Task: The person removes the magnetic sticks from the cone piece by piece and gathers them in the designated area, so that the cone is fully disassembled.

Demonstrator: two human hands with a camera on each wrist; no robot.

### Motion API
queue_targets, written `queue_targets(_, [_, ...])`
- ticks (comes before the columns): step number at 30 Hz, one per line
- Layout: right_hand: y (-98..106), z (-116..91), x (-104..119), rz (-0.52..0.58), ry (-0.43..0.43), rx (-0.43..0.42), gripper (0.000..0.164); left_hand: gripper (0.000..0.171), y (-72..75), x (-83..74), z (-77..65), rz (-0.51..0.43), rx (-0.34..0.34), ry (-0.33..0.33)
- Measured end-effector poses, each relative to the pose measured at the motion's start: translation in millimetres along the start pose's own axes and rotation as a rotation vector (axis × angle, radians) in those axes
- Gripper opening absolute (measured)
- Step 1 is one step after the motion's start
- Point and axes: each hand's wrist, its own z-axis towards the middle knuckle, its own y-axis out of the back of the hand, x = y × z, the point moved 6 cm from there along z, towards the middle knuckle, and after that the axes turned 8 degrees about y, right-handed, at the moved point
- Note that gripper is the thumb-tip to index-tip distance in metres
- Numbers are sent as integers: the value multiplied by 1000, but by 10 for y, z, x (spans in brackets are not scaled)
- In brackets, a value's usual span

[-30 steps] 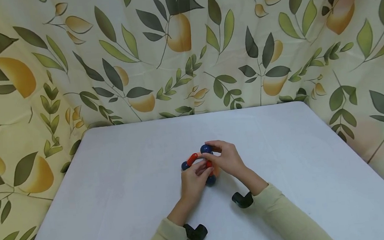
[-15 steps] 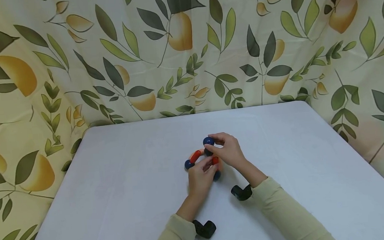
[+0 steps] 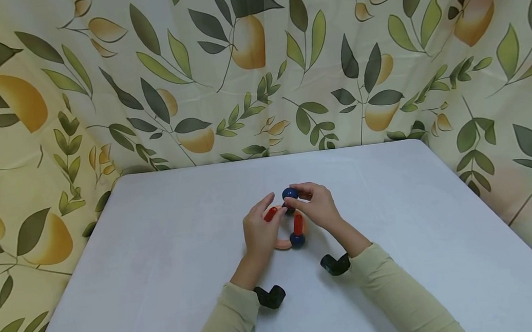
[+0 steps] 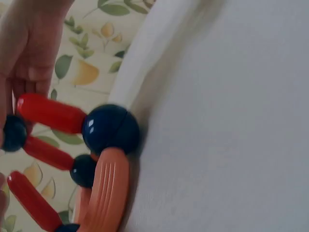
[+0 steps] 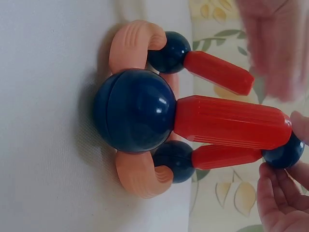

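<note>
On the table stands a build of blue balls, red rods and peach curved pieces. The curved pieces (image 5: 128, 46) and base balls (image 5: 137, 111) form a low ring. Three red rods rise from it: a front rod (image 5: 231, 121), a rod behind it (image 5: 227, 157) and a third rod (image 5: 219, 72). My right hand (image 3: 317, 203) pinches a smaller-looking blue ball (image 3: 289, 193) at the top end of the rod behind. My left hand (image 3: 260, 228), fingers spread, is around the third rod's upper end; in the right wrist view it is blurred and apart from that rod.
A white cloth covers the table (image 3: 181, 218). Behind it and at both sides hangs a leaf-and-fruit patterned curtain (image 3: 253, 110). A black wrist device (image 3: 271, 297) is on the left wrist, another black device (image 3: 335, 265) on the right.
My left hand has let go of the front rod and moved left and up, its fingers spreading. The right hand, still pinching the ball, has risen slightly from its earlier spot.
</note>
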Motion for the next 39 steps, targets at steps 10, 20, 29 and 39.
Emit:
queue_targets(10, [-10,-31,7,31,-3,-4,41,34,-305,222,113,54,256,191])
queue_targets(20, [-24,-66,8,30,19,-16,40,21,-351,225,174,95,226,180])
queue_targets(29, [1,-38,-12,51,-63,2,37,19,-356,202,214,95,240,136])
queue_targets(39, [40,-9,-98,83,-90,-9,40,18,-356,184,241,94,241,137])
